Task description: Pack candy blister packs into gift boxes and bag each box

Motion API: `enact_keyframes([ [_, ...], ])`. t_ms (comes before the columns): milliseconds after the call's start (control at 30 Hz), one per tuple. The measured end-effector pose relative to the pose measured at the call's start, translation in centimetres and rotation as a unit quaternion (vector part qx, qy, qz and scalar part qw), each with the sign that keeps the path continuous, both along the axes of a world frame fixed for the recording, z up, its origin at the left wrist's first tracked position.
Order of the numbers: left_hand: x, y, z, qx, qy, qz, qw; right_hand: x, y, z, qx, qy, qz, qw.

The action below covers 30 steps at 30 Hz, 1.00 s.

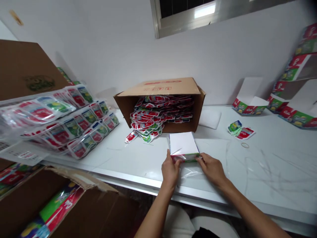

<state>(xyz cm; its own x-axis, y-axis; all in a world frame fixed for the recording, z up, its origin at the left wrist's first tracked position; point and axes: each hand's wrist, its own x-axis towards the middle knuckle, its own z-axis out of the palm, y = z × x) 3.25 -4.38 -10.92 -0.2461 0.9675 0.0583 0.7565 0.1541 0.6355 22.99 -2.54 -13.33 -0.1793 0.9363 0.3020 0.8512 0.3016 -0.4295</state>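
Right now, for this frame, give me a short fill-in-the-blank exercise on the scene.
1. The white-topped stack is gripped by ____ hands: the left hand and the right hand.
2. The cardboard box behind it lies on its ____, with packets spilling from its mouth.
3. The rubber band lies on the table to the ____ of the right hand.
Missing words: both; side; right.

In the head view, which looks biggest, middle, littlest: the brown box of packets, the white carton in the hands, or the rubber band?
1. brown box
2. white carton, even though it sits nearer the camera
3. rubber band, clearly the smallest
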Motion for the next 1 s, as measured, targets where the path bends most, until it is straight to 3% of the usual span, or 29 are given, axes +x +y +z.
enact_keyframes([
  [133,-0.5,-0.7,-0.2,-0.002,0.008,0.003,1.000,0.3,-0.4,0.1,-0.018,-0.012,-0.006,1.000],
  [300,-0.8,-0.8,0.2,-0.019,0.014,0.016,1.000,-0.2,-0.5,0.0,0.027,-0.032,-0.010,0.999],
  [467,-3.0,-2.0,0.6,-0.052,-0.057,0.028,0.997,2.1,-0.3,-0.1,-0.120,0.072,0.007,0.990],
  [533,-4.0,-2.7,0.4,-0.085,-0.118,0.029,0.989,3.1,-0.3,0.0,-0.207,0.143,0.025,0.968],
  [633,-5.1,-3.6,-0.2,-0.121,-0.213,0.032,0.969,4.1,-0.7,0.8,-0.339,0.270,0.040,0.900],
  [700,-5.3,-4.1,-0.5,-0.122,-0.267,0.044,0.955,4.8,-1.2,1.4,-0.388,0.327,0.027,0.861],
  [733,-5.4,-4.4,-0.6,-0.121,-0.288,0.050,0.949,5.2,-1.5,1.7,-0.396,0.334,0.026,0.855],
  [800,-5.4,-5.1,-0.6,-0.121,-0.324,0.052,0.937,6.1,-2.4,2.5,-0.373,0.291,0.026,0.881],
  [900,-5.0,-6.2,-0.4,-0.120,-0.367,0.046,0.921,6.6,-3.9,4.1,-0.235,0.155,-0.023,0.959],
  [967,-4.5,-6.9,-0.3,-0.116,-0.393,0.052,0.911,5.4,-4.8,5.2,-0.150,0.117,-0.032,0.981],
  [1000,-4.3,-7.1,-0.2,-0.116,-0.406,0.057,0.904,4.3,-5.1,5.6,-0.130,0.123,-0.002,0.984],
])
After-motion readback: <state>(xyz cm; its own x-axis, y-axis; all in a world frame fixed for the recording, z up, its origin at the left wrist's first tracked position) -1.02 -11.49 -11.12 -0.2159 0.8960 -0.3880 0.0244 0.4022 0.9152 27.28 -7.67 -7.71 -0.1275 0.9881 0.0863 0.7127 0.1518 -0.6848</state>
